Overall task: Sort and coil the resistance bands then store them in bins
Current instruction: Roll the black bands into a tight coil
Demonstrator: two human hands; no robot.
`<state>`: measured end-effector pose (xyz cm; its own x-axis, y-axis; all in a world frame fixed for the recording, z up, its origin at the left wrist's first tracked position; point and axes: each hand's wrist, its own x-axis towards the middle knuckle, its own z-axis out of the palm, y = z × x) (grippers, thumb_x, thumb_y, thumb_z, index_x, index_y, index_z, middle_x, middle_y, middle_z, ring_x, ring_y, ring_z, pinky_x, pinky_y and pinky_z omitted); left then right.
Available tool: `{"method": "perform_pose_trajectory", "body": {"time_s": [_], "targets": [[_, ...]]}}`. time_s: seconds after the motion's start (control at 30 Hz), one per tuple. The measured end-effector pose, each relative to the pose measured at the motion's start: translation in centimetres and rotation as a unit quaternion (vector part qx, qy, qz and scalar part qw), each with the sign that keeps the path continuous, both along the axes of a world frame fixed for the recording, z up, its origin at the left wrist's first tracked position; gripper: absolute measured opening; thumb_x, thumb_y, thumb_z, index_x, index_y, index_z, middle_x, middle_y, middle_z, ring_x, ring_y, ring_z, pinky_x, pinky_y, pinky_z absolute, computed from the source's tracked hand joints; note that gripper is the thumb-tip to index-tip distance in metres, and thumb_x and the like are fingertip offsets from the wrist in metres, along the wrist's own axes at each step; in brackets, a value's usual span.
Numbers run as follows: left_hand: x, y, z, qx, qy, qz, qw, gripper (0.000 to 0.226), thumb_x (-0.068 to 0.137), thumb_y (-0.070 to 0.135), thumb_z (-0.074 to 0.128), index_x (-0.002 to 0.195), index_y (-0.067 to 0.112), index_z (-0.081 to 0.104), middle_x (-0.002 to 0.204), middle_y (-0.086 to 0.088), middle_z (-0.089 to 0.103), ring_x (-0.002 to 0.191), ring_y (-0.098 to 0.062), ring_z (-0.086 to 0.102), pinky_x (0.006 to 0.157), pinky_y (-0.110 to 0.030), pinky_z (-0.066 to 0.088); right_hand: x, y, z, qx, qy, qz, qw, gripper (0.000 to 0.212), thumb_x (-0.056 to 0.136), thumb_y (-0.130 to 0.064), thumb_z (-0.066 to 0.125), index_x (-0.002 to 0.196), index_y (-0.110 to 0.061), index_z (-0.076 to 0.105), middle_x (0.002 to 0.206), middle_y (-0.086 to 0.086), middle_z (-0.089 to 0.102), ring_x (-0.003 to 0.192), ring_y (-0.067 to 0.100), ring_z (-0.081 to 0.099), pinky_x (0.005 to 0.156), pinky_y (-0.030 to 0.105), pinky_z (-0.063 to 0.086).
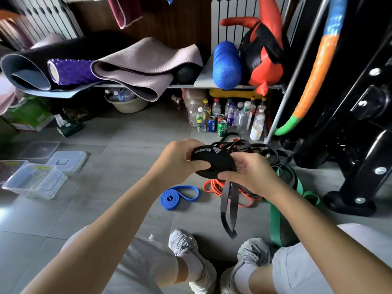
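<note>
Bent knees in pale grey shorts (pixel 137 264) and a pair of white mesh sneakers (pixel 186 247) fill the bottom of the view. Above them, at mid-frame, both hands hold up a wide black rubber resistance band with white print (pixel 212 164), already wound into a flat coil. The left hand (pixel 180 160) grips the coil, fingers curled over its top and thumb pressing its face. The right hand (pixel 248 172) pinches its lower right edge, where the unwound tail (pixel 229 209) hangs down in a long loop towards the floor.

Coiling seems to be the step in hand, and it looks about half done. The next move probably calls for feeding that tail round the coil while the left thumb keeps the turns from springing loose.

Just below the hands lies a blue band (pixel 178 197), partly rolled, beside thin orange bands (pixel 214 186). A broad green band (pixel 277 219) and a tangle of black ones (pixel 254 149) lie to the right. Well apart on the left stand clear plastic bins (pixel 36 181) with lids (pixel 67 160) beside them. Bottles and cans (pixel 224 119) crowd under a shelf.
</note>
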<state>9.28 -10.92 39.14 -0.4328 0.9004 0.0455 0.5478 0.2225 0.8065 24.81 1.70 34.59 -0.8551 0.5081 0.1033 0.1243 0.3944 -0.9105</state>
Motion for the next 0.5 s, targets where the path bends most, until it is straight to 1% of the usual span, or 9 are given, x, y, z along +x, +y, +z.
{"method": "perform_pose_trajectory", "body": {"time_s": [0.07, 0.13, 0.2, 0.27, 0.3, 0.37, 0.4, 0.43, 0.5], "targets": [[-0.1, -0.1, -0.3, 0.045, -0.085, 0.034, 0.995, 0.036, 0.073, -0.002, 0.073, 0.086, 0.030, 0.063, 0.088, 0.002, 0.072, 0.084, -0.017, 0.069, 0.081, -0.036, 0.055, 0.1, 0.1, -0.5, -0.061, 0.052, -0.015, 0.997, 0.032, 0.071, -0.012, 0.080, 0.089, -0.035, 0.068, 0.089, -0.011, 0.075, 0.087, 0.009, 0.071, 0.081, 0.027, 0.056], [0.1, -0.4, -0.7, 0.082, -0.188, 0.038, 0.978, 0.034, 0.077, -0.005, 0.069, 0.091, 0.025, 0.064, 0.083, 0.006, 0.073, 0.079, -0.013, 0.068, 0.077, -0.032, 0.056, -0.1, -0.1, -0.4, -0.089, 0.087, -0.031, 0.992, 0.023, 0.068, -0.018, 0.078, 0.082, -0.036, 0.072, 0.085, -0.012, 0.075, 0.084, 0.007, 0.071, 0.076, 0.019, 0.055], [0.5, -0.5, -1.2, 0.101, -0.296, 0.040, 0.949, 0.028, 0.081, -0.004, 0.065, 0.097, 0.019, 0.063, 0.086, 0.002, 0.073, 0.084, -0.017, 0.067, 0.081, -0.035, 0.055, -0.3, 0.0, -0.4, -0.101, 0.101, -0.035, 0.989, 0.024, 0.071, -0.016, 0.077, 0.080, -0.037, 0.073, 0.083, -0.013, 0.074, 0.081, 0.006, 0.071, 0.072, 0.015, 0.052], [0.8, -0.6, -1.3, 0.088, -0.329, 0.044, 0.939, 0.026, 0.083, -0.004, 0.062, 0.099, 0.017, 0.061, 0.092, -0.003, 0.070, 0.093, -0.023, 0.064, 0.087, -0.040, 0.053, -0.4, 0.2, -0.2, -0.089, 0.091, -0.031, 0.991, 0.021, 0.072, -0.015, 0.077, 0.082, -0.033, 0.072, 0.084, -0.013, 0.074, 0.081, 0.006, 0.071, 0.072, 0.016, 0.053], [0.8, -0.7, -1.1, 0.066, -0.278, 0.041, 0.958, 0.027, 0.083, -0.004, 0.063, 0.100, 0.017, 0.059, 0.095, -0.002, 0.067, 0.096, -0.024, 0.063, 0.089, -0.041, 0.053, -0.5, 0.3, -0.2, -0.074, 0.079, -0.028, 0.994, 0.022, 0.072, -0.014, 0.078, 0.084, -0.031, 0.070, 0.084, -0.013, 0.074, 0.082, 0.006, 0.071, 0.074, 0.020, 0.054], [0.5, -0.6, -0.7, -0.002, -0.027, 0.011, 1.000, 0.039, 0.080, 0.007, 0.071, 0.112, 0.021, 0.054, 0.110, 0.001, 0.059, 0.106, -0.020, 0.056, 0.092, -0.037, 0.050, -0.6, 0.4, -0.1, -0.031, 0.038, -0.022, 0.999, 0.023, 0.074, -0.012, 0.079, 0.090, -0.026, 0.070, 0.086, -0.007, 0.075, 0.084, 0.012, 0.071, 0.079, 0.036, 0.057], [0.5, -0.6, -0.4, -0.027, 0.106, -0.020, 0.994, 0.053, 0.078, 0.016, 0.074, 0.124, 0.023, 0.049, 0.119, 0.002, 0.055, 0.112, -0.019, 0.051, 0.094, -0.036, 0.047, -0.8, 0.3, -0.2, -0.005, 0.015, -0.011, 1.000, 0.019, 0.074, -0.013, 0.079, 0.091, -0.020, 0.072, 0.086, -0.001, 0.075, 0.084, 0.018, 0.071, 0.082, 0.045, 0.056], [0.6, -0.4, 0.0, -0.048, 0.206, -0.053, 0.976, 0.064, 0.077, 0.024, 0.075, 0.133, 0.027, 0.043, 0.125, 0.003, 0.052, 0.115, -0.019, 0.048, 0.093, -0.036, 0.045, -1.0, 0.2, -0.2, 0.019, -0.003, -0.004, 1.000, 0.018, 0.074, -0.017, 0.078, 0.092, -0.016, 0.072, 0.086, 0.004, 0.075, 0.084, 0.023, 0.070, 0.082, 0.051, 0.053], [1.1, 0.1, 0.6, -0.101, 0.320, -0.091, 0.938, 0.062, 0.080, 0.032, 0.069, 0.135, 0.034, 0.039, 0.121, 0.004, 0.054, 0.111, -0.019, 0.049, 0.084, -0.037, 0.046, -1.3, -0.2, -0.2, 0.041, -0.015, -0.001, 0.999, 0.026, 0.071, -0.027, 0.076, 0.091, -0.012, 0.071, 0.085, 0.008, 0.073, 0.084, 0.028, 0.069, 0.080, 0.055, 0.052]]}}
